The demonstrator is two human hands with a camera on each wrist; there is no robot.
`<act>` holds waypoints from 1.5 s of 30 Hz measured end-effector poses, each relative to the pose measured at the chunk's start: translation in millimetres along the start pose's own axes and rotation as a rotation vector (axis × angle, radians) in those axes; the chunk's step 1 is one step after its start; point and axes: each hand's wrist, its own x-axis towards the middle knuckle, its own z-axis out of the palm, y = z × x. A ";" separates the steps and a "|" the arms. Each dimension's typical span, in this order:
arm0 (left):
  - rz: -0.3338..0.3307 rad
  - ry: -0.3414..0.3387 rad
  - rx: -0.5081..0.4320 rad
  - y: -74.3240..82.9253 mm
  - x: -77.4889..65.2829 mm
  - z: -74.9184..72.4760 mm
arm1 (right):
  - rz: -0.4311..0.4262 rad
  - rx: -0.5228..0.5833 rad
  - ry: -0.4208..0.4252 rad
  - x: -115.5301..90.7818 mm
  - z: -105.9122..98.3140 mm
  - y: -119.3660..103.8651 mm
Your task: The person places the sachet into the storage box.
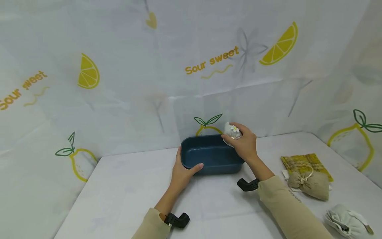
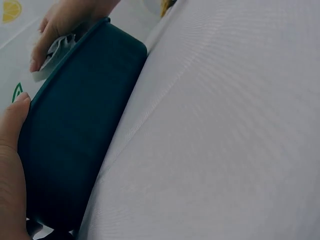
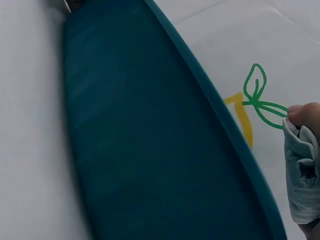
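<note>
A dark blue rectangular basin (image 1: 213, 170) stands at the back of the white table. My left hand (image 1: 181, 173) grips its left end, with the thumb over the front wall. Above the basin's right rim, my right hand (image 1: 246, 144) pinches a small whitish cloth pouch (image 1: 229, 130) with a white daisy on it. From the right wrist camera, the gathered cloth of the pouch (image 3: 301, 182) shows between fingers and thumb. The basin's outer wall (image 2: 75, 130) fills much of the left wrist view. Inside, the part of the basin's floor that shows is bare.
To the right lie a yellow patterned cloth pouch (image 1: 316, 161) and a beige drawstring pouch (image 1: 314, 186) overlapping it. A pale cloth pouch (image 1: 347, 220) lies nearer, at the right front. Behind the table hangs a white lemon-print sheet (image 1: 134, 99).
</note>
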 end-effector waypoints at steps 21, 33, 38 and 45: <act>-0.020 0.028 -0.010 1.8 -6.1 4.9 | 0.040 -0.370 -0.584 -9.5 9.9 -0.4; -0.032 0.025 0.016 4.1 -3.6 5.1 | -0.033 -0.689 -0.774 -8.2 14.9 -4.7; -0.034 0.021 0.013 4.0 -4.5 5.3 | -0.046 -0.709 -0.767 -8.9 14.9 -4.6; -0.029 0.018 0.014 4.9 -5.0 3.5 | -0.028 -0.637 -0.719 -7.0 14.0 -7.7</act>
